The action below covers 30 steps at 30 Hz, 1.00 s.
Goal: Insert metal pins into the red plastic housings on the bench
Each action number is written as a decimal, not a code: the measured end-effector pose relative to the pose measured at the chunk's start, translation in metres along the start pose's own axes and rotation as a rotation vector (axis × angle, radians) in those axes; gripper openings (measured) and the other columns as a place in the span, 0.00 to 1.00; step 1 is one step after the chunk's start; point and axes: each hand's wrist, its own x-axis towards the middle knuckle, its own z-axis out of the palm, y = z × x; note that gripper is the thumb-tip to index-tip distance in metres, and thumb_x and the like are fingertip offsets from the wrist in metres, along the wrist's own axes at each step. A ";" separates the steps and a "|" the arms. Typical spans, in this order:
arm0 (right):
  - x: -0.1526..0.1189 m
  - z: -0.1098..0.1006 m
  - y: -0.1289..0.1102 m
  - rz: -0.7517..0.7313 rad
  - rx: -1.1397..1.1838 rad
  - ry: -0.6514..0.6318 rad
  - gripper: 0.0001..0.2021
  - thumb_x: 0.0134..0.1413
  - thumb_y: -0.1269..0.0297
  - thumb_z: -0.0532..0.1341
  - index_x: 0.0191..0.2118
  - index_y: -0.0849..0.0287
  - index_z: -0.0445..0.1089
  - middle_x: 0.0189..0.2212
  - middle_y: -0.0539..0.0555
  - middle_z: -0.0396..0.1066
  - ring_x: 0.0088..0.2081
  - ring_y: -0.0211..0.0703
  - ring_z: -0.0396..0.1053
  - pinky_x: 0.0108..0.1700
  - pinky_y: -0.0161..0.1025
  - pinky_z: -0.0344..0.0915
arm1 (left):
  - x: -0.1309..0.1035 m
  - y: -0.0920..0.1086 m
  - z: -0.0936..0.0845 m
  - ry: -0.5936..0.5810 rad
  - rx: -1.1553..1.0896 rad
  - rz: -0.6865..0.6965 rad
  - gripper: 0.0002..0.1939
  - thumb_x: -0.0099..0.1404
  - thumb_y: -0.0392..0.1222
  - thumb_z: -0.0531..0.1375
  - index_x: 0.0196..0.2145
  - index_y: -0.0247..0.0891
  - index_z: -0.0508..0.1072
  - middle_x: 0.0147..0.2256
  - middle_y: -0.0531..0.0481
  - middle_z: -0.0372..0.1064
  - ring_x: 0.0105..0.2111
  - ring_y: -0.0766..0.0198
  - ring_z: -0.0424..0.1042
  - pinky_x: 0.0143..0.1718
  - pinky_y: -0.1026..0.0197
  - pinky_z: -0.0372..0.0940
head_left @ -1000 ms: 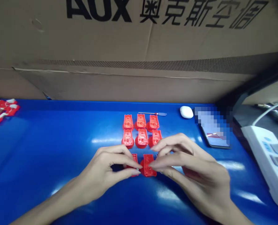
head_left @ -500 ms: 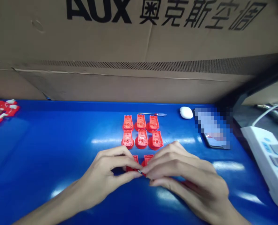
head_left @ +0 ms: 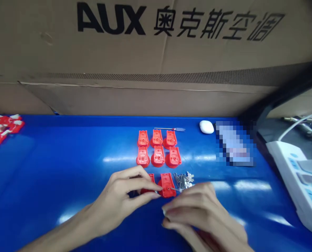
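My left hand is closed in a pinch, thumb and forefinger almost meeting; a tiny light bit shows at the fingertips, too small to name. Behind its fingers a red plastic housing is partly hidden. Just right of those fingertips lies another red housing, its hollow side up. My right hand, slightly blurred, has its fingers drawn together below and right of that housing; what they hold, if anything, is hidden. Beyond it lies a small heap of metal pins and silvery metal pieces.
Two rows of red housings stand farther back, a screwdriver behind them. A white case and a blurred-out phone lie right. Red-and-white parts sit far left, a white power strip at the right edge.
My right hand has moved away from the left fingertips, down and toward me. The right front housing and the metal pieces are now uncovered. My left hand has stayed nearly still.
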 end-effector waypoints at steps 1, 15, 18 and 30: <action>-0.001 0.003 0.001 0.000 -0.057 0.007 0.10 0.64 0.77 0.72 0.47 0.56 0.80 0.39 0.52 0.84 0.39 0.48 0.80 0.42 0.47 0.70 | 0.000 0.000 0.000 -0.001 -0.001 0.003 0.11 0.76 0.36 0.68 0.52 0.45 0.87 0.43 0.49 0.80 0.38 0.66 0.79 0.38 0.66 0.70; -0.008 0.012 0.014 0.048 -0.225 -0.012 0.13 0.65 0.77 0.71 0.48 0.51 0.80 0.41 0.47 0.86 0.46 0.52 0.79 0.51 0.50 0.60 | -0.004 -0.003 0.002 -0.031 -0.007 0.026 0.09 0.78 0.35 0.65 0.46 0.43 0.86 0.42 0.48 0.76 0.37 0.65 0.76 0.42 0.63 0.72; -0.010 0.012 0.015 0.054 -0.227 -0.005 0.14 0.65 0.78 0.71 0.49 0.51 0.80 0.41 0.48 0.86 0.46 0.53 0.78 0.50 0.51 0.61 | -0.004 -0.003 0.003 -0.024 -0.014 0.037 0.09 0.78 0.35 0.65 0.47 0.44 0.87 0.42 0.49 0.76 0.37 0.66 0.76 0.41 0.64 0.71; -0.010 0.012 0.015 0.054 -0.235 0.017 0.12 0.65 0.76 0.72 0.48 0.51 0.80 0.40 0.48 0.86 0.46 0.53 0.79 0.49 0.51 0.62 | -0.003 -0.002 0.002 -0.018 -0.006 0.030 0.10 0.77 0.35 0.66 0.48 0.45 0.87 0.42 0.49 0.77 0.37 0.65 0.76 0.41 0.63 0.72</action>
